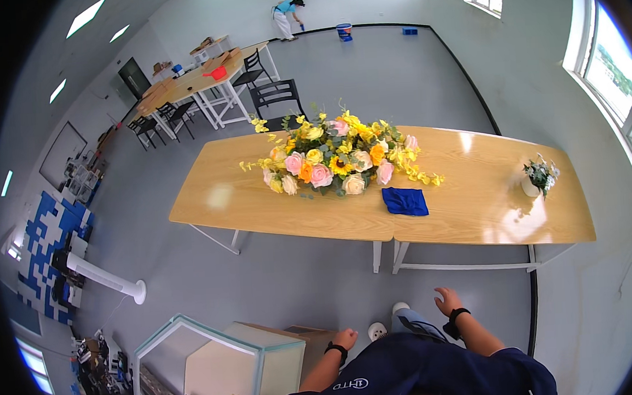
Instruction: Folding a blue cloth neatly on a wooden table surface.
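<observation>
My left hand (346,338) hangs low in front of me with its fingers curled in, and nothing shows in it. To its right, my right hand (448,300) is held out, fingers loosely bent and apart, holding nothing. Both hands are short of the wooden table (274,218) and touch nothing. A folded dark blue cloth (405,201) lies near the table's front edge, the closest item to my right hand. Just behind it spreads a large arrangement of artificial-looking flowers (320,174) in yellow, pink, orange and cream. Toward the right end stands a small white pot of flowers (532,186).
A glass-topped cabinet (261,360) stands close on my left, and a white tower fan (107,277) beyond it. Behind the table are black chairs (275,93) and another long table (192,82). A person (285,18) bends by the far wall near a blue bucket (344,33).
</observation>
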`<state>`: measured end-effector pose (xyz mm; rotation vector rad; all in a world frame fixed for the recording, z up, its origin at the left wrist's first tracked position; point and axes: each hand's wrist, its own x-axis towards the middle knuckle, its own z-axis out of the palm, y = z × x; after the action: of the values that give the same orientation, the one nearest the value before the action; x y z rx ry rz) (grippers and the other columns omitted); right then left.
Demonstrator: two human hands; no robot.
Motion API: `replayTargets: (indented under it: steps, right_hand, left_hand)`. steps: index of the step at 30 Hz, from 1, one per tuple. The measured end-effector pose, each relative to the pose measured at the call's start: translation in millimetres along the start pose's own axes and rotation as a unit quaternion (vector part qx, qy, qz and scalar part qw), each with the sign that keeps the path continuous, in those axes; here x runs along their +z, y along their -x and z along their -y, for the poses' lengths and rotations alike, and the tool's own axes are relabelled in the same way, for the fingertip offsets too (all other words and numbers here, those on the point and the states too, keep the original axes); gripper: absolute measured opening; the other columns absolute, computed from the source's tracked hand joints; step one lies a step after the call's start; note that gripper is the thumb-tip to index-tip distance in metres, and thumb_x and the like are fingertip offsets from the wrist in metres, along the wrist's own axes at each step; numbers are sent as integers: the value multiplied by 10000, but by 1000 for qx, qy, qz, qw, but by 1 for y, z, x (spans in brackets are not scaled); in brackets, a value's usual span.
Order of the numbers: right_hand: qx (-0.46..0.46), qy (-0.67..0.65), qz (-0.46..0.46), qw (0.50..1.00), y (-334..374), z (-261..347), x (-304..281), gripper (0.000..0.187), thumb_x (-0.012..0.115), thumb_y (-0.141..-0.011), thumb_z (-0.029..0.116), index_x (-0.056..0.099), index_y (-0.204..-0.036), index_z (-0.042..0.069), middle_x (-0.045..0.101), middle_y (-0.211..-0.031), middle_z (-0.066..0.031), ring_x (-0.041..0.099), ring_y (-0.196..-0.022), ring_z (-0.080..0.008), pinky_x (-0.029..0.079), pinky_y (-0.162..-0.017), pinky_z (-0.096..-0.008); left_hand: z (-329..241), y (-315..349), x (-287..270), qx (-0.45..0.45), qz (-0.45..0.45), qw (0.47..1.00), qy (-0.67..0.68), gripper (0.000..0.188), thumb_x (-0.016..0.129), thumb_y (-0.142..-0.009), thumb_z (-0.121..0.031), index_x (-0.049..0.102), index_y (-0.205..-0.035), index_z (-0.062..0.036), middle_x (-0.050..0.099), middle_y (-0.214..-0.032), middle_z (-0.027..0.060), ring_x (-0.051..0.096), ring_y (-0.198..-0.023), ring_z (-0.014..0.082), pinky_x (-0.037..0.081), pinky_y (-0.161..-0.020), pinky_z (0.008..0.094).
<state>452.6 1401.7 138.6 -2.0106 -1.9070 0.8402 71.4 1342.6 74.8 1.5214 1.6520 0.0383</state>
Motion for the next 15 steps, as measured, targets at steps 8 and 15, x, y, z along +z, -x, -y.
replayTargets:
  steps: [8, 15]
  right_hand:
    - [-157, 91, -68, 981, -162, 83, -42, 580, 640, -684, 188, 444, -1222, 98, 446, -1262, -119, 394, -1169, -316, 341, -966, -403]
    - [-148, 147, -50, 977, -262, 106, -34, 673, 663, -666, 188, 393, -1280, 137, 382, -1335, -94, 331, -1230, -317, 316, -987, -402]
  left_hand:
    - [4, -7, -27, 53, 150, 981, -109, 300, 455, -823, -274, 570, -998, -58, 591, -997, 205, 555, -943, 378, 436, -800, 443]
    - [30, -78, -61, 73, 95, 993, 18, 305, 434, -850, -278, 547, -1044, -71, 574, -1025, 211, 537, -978, 368, 418, -822, 440]
